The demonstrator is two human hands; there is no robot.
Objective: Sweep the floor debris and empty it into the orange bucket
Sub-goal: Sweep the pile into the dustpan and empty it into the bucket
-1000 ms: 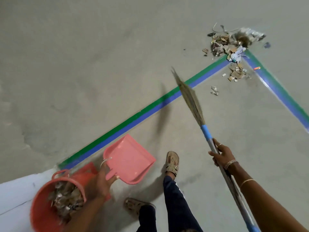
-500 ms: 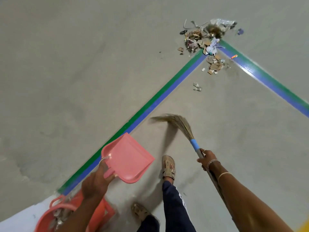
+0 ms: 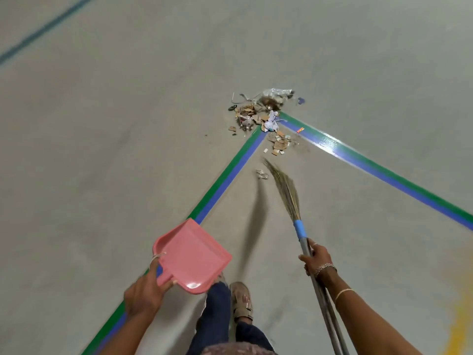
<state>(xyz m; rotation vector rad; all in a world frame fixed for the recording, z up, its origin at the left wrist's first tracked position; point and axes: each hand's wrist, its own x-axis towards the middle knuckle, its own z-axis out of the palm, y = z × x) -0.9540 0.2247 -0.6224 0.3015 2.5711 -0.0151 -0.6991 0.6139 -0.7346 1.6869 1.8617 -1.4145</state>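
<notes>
**One debris pile at the tape corner, broom and dustpan in hand**

1. Debris pile (image 3: 258,115): cardboard bits, paper and crumpled plastic. It sits on the floor (image 3: 107,155) at the corner where two green-and-blue tape lines (image 3: 225,180) meet. The bulk lies beyond the corner.
2. Smaller scatter (image 3: 279,144): cardboard pieces just inside the angle, near the pile.
3. Lone scrap (image 3: 261,174): apart from both, nearer the person, just left of the broom tip.
4. Open room: bare concrete to the left of the pile and beyond it. Inside the angle, only the scrap and the broom lie between the person and the pile.
5. Broom (image 3: 288,193): the bristle tip points toward the scatter and stops short of it. Contact with the floor cannot be told. Its shadow falls to the left.
6. Right hand (image 3: 316,260): fingers wrapped round the grey broom handle, just below the blue band.
7. Left hand (image 3: 146,295): fingers closed round the short handle of the pink dustpan (image 3: 194,257), which is held over the nearer tape line.
8. Sandalled foot (image 3: 242,301): just below the dustpan, with dark trousers beside it.
9. Yellow mark (image 3: 460,316): at the right edge, well apart from the pile.
10. Thin blue line (image 3: 43,29): far upper left.
</notes>
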